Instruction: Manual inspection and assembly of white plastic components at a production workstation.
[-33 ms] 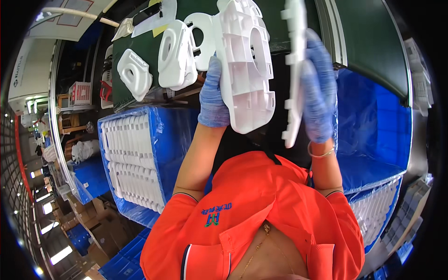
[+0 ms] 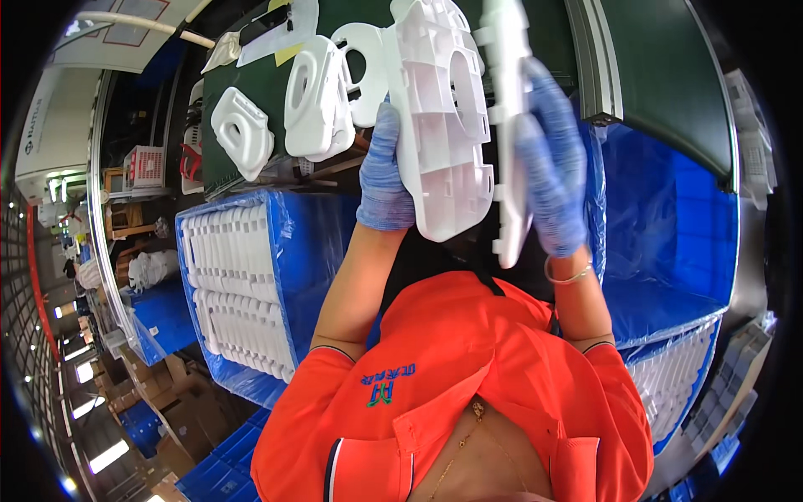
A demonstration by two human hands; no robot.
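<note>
My left hand [image 2: 386, 171], in a blue glove, grips a large white moulded plastic part [image 2: 443, 117] by its left edge, ribbed side facing me. In my blue-gloved right hand [image 2: 552, 167] is a second white plastic part [image 2: 510, 125], held edge-on just right of the first. Both parts are raised in front of a green conveyor belt [image 2: 661, 67]. Two more white parts [image 2: 242, 134] [image 2: 314, 96] lie on the belt to the left of my hands.
A blue crate [image 2: 326, 243] lined with blue film stands at my left, packed with rows of white parts. Another blue-lined crate [image 2: 669, 217] is at my right, and a crate with white parts [image 2: 677, 376] sits lower right. Cardboard boxes and blue bins are on the floor at left.
</note>
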